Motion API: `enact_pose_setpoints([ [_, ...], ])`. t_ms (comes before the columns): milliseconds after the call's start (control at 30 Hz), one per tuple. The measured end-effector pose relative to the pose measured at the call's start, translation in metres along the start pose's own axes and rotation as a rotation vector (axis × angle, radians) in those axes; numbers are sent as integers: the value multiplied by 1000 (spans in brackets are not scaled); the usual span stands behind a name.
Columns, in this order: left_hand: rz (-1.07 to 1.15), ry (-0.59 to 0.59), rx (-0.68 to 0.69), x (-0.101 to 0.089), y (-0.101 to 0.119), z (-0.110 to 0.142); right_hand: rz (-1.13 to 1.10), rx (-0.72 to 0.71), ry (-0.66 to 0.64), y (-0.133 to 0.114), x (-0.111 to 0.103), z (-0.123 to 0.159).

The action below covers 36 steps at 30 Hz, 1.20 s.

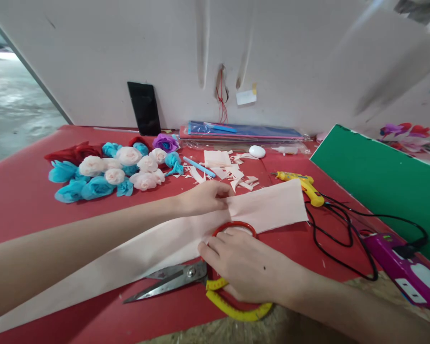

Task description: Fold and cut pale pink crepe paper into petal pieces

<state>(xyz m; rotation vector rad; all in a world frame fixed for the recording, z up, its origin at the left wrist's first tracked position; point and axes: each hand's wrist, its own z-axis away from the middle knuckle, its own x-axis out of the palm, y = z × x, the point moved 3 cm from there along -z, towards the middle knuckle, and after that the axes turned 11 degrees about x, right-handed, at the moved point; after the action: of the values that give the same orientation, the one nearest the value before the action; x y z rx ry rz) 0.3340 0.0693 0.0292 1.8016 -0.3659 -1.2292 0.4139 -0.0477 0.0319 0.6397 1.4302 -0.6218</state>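
Steel scissors (191, 272) sit in the right hand (249, 265), its fingers curled around the handles; blades are best kept from nicking the pale strip (275, 208) across the red table (21, 205), whose far edge the left hand (206, 197) pinches, ideally without puckering, before scattered scraps (218, 159)

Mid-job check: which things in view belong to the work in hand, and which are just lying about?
Seem part of the work:
pale strip, held by left hand
scissors, in right hand
pale scraps, strip-coloured
yellow glue gun, plausibly, though untouched

Seem just lying about:
black phone, leaning upright
white oval object
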Motion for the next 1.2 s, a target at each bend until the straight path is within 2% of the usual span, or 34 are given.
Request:
enact_pose_setpoints([
  [167,49,26,16,-1,-8,-7,28,37,-36,6,-5,1],
  [300,49,29,28,-1,-19,-23,13,101,-97,15,-10,3],
  [433,3,12,45,3,-28,-38,41,176,-134,23,-14,4],
  [567,-95,15,71,7,-25,-42,27,202,-162,24,-13,2],
  [767,-204,1,94,-1,-18,-25,47,212,-160,22,-11,1],
  [967,-225,-50,97,-14,-22,-3,45,222,-154,23,-11,1],
  [1200,-268,-58,68,-24,-22,20,7,248,-213,30,-15,6],
])
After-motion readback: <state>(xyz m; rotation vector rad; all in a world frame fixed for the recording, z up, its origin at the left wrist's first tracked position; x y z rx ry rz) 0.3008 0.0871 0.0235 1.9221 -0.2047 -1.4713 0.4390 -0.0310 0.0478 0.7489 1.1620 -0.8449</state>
